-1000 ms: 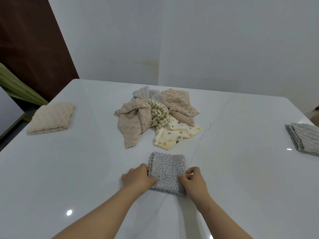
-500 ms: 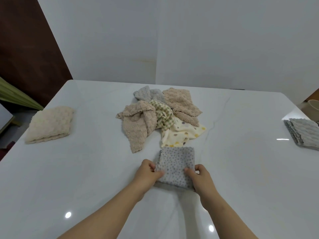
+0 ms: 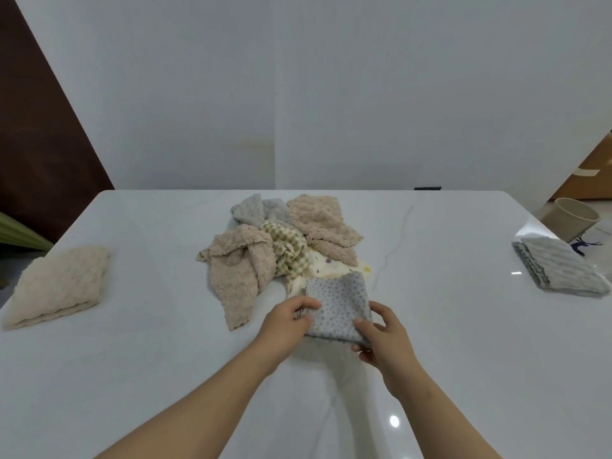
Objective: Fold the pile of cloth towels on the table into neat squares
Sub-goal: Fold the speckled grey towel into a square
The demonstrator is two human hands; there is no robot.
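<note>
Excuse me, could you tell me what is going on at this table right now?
A person is folding cloth towels on a white table. The left hand and the right hand grip opposite sides of a grey dotted towel, which is already folded to a small square. Just behind it lies a heap of unfolded towels. A folded beige towel sits at the far left and a folded grey towel at the far right.

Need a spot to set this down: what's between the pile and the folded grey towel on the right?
Only bare table lies between the pile and the folded grey towel, per the head view.
</note>
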